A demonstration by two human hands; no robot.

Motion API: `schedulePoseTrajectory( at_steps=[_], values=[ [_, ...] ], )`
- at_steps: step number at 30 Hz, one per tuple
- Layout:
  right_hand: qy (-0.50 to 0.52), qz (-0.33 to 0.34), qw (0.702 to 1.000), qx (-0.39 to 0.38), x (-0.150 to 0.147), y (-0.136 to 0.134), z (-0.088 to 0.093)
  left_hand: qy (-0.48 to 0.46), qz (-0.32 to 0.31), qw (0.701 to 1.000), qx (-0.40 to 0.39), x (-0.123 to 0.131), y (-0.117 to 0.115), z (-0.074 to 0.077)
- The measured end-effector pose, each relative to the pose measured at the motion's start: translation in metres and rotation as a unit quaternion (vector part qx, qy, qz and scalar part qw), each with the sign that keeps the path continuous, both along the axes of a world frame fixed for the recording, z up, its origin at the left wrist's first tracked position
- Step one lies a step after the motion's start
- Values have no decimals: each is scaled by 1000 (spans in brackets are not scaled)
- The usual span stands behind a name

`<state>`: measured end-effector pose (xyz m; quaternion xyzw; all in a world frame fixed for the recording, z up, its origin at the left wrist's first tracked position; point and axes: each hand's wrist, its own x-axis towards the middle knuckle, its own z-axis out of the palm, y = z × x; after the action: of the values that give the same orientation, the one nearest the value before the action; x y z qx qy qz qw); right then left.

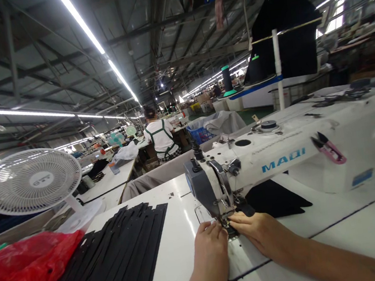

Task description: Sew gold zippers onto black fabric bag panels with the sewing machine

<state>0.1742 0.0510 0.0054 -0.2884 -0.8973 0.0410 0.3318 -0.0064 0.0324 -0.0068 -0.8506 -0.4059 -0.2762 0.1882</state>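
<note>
A white sewing machine (pixel 288 155) stands on the white table (pixel 180 246). My left hand (pixel 209 243) and my right hand (pixel 258 230) meet at the needle foot, fingers pressed on a small black fabric piece (pixel 232 231) under the foot. More black fabric (pixel 273 199) lies behind the needle, under the machine arm. The piece is mostly hidden by my fingers.
A fanned stack of black strips (pixel 120 258) lies left of my hands, a red plastic bag (pixel 22 270) beyond it. A white fan (pixel 30 181) stands at far left. Pink thread snips (pixel 328 148) rest on the machine. A person (pixel 160 137) works at a far table.
</note>
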Motion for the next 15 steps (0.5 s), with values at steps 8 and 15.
schedulePoseTrajectory(
  at_steps=[8,15],
  values=[
    [-5,14,999,-42,1,-2,3,-38,-1,999,-2,-1,-4,1],
    [-174,-180,968,6,69,7,13,-43,35,994,-92,-2,-35,35]
  ],
)
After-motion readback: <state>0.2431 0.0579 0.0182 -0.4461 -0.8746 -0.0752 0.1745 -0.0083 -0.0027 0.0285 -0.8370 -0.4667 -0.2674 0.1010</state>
